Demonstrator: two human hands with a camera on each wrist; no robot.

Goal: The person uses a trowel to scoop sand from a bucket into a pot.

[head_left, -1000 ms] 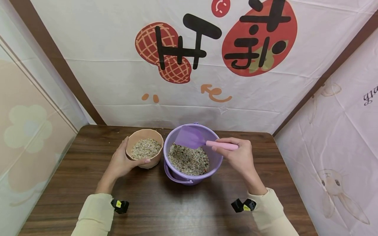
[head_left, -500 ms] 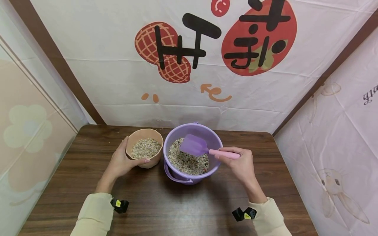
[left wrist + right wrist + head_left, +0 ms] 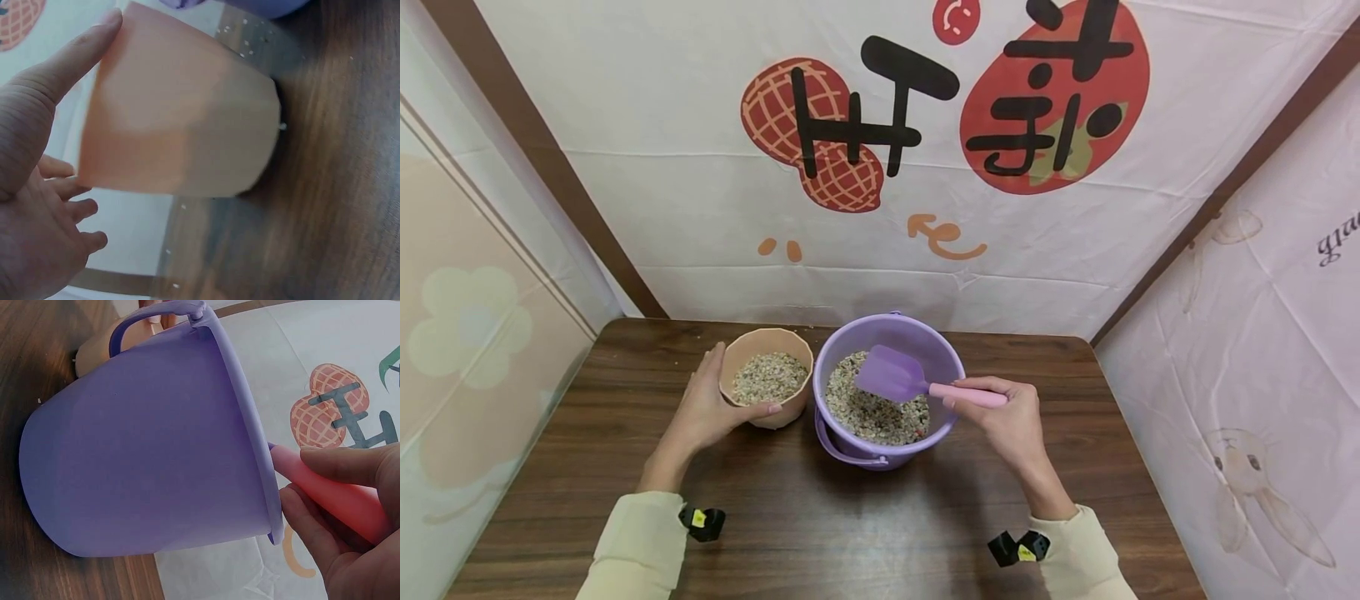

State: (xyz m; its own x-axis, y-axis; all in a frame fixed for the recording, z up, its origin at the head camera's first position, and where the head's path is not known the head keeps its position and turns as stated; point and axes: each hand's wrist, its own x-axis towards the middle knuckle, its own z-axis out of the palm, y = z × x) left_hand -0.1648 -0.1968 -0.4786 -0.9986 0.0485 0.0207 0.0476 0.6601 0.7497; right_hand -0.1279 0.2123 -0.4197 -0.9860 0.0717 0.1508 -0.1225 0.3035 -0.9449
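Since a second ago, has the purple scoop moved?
Yes. The scoop has dropped from the bucket's far rim down towards the grain inside, gripped by the right hand.

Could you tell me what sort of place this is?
Probably a small staged booth: a wooden table walled in by cartoon-printed cloth backdrops, with a purple bucket of grain and a peach cup.

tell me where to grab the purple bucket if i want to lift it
Take the purple bucket by its bail handle, which hangs folded down on the near side, and come from the front. The wall is wide and smooth, a scoop sits in the mouth, and a peach cup crowds its left.
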